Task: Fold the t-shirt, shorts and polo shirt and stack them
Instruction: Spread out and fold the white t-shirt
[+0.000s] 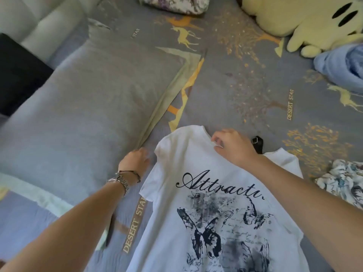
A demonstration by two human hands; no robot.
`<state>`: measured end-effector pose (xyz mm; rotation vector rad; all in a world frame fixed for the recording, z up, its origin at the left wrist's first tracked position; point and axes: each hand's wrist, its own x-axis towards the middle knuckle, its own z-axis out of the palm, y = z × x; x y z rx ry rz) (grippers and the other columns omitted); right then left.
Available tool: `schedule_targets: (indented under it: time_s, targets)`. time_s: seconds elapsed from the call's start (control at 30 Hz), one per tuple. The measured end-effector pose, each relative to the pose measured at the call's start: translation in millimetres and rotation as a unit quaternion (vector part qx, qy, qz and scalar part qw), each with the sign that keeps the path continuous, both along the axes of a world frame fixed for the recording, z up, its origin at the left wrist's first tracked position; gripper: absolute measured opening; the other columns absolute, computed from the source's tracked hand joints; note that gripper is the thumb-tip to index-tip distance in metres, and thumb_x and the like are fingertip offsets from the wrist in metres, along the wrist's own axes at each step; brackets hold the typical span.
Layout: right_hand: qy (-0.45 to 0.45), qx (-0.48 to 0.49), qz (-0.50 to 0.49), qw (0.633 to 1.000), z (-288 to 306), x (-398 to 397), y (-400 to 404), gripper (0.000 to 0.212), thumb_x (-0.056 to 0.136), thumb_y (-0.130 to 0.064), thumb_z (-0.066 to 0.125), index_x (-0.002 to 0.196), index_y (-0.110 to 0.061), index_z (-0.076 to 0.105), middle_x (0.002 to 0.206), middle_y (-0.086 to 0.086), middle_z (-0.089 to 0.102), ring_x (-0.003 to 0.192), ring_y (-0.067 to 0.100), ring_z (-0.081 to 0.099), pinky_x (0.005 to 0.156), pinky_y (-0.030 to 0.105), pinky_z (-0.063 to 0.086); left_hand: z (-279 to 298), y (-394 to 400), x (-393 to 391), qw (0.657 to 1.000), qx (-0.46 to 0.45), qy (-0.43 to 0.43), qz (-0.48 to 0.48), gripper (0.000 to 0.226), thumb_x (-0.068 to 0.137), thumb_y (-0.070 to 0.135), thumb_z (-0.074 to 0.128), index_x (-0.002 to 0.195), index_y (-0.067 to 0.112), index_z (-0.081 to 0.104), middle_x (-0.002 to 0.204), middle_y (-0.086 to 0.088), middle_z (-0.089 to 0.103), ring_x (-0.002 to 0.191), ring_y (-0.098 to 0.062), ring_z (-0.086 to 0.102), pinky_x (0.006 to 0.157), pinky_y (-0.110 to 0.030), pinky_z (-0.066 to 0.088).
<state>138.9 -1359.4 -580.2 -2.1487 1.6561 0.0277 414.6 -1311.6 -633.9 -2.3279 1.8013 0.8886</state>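
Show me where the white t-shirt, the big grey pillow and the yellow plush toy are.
white t-shirt (196,163): head view, plain fabric above the script print.
grey pillow (88,99): head view, middle of its top face.
yellow plush toy (306,18): head view, its body near the black eyes.

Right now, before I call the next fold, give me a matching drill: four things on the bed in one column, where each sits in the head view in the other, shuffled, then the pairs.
Things:
1. white t-shirt
2. pale yellow plush toy
3. blue blanket
4. grey pillow

Places:
A. left of the frame, beside the left hand
B. top right corner
C. bottom centre, its collar end pinched by the right hand
D. right edge, just below the plush toy

Pairs: 1-C, 2-B, 3-D, 4-A
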Motion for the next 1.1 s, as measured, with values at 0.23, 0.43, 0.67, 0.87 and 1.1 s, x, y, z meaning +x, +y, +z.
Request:
schedule_targets:
  time_s: [0.23, 0.43, 0.67, 0.87, 1.1]
  targets:
    - [-0.057, 0.031, 0.029, 0.997, -41.1, 60.8, -31.1, 0.029, 0.085, -0.015, 0.062, 0.114, -0.015, 0.06, 0.121, 0.002, 0.061, 0.114, 0.023, 0.053, 0.088, 0.029, 0.039, -38.6, -15.2, -2.6, 0.985, 0.003, 0.163, 0.048, 0.032, 0.085, 0.018, 0.055, 0.117, 0.014, 0.054, 0.113, -0.01, 0.059, 0.108, -0.028, 0.053, 0.085, -0.031, 0.041]
    - [-0.032, 0.134, 0.068, 0.988, -79.3, 88.3, -38.9, 0.062, 0.086, -0.029, 0.063, 0.141, -0.021, 0.036, 0.148, 0.0, 0.037, 0.135, 0.022, 0.035, 0.107, 0.042, 0.034, -55.6, -28.1, 4.9, 0.973, 0.03, 0.227, 0.02, 0.039, 0.078, 0.021, 0.067, 0.115, 0.014, 0.057, 0.113, -0.012, 0.051, 0.11, -0.029, 0.045, 0.098, -0.036, 0.039]
    - [0.013, 0.228, 0.039, 0.973, -97.8, 97.3, -36.3, 0.077, 0.089, -0.044, 0.054, 0.148, -0.033, 0.005, 0.159, -0.007, -0.003, 0.145, 0.032, -0.004, 0.115, 0.053, 0.013, -44.8, -31.3, 15.0, 0.95, 0.021, 0.308, 0.054, 0.015, 0.087, 0.024, 0.056, 0.089, 0.013, 0.045, 0.078, 0.003, 0.048, 0.073, -0.016, 0.044, 0.063, -0.027, 0.035]
    - [0.045, 0.237, 0.037, 0.97, -101.0, 101.4, -32.4, 0.089, 0.084, -0.057, 0.053, 0.146, -0.038, -0.008, 0.157, -0.011, -0.014, 0.144, 0.035, -0.012, 0.111, 0.062, 0.008, -38.9, -23.9, 18.2, 0.933, 0.008, 0.345, 0.105, 0.026, 0.089, 0.031, 0.057, 0.093, 0.013, 0.038, 0.075, 0.008, 0.043, 0.064, -0.008, 0.04, 0.057, -0.018, 0.036]
    - [0.069, 0.234, 0.036, 0.969, -105.2, 100.7, -27.0, 0.105, 0.072, -0.069, 0.056, 0.144, -0.039, -0.014, 0.155, -0.013, -0.021, 0.142, 0.038, -0.017, 0.109, 0.066, 0.006, -33.9, -16.0, 28.6, 0.967, 0.062, 0.245, 0.04, 0.043, 0.075, 0.022, 0.072, 0.11, 0.012, 0.049, 0.098, -0.001, 0.055, 0.087, -0.018, 0.053, 0.071, -0.029, 0.045]
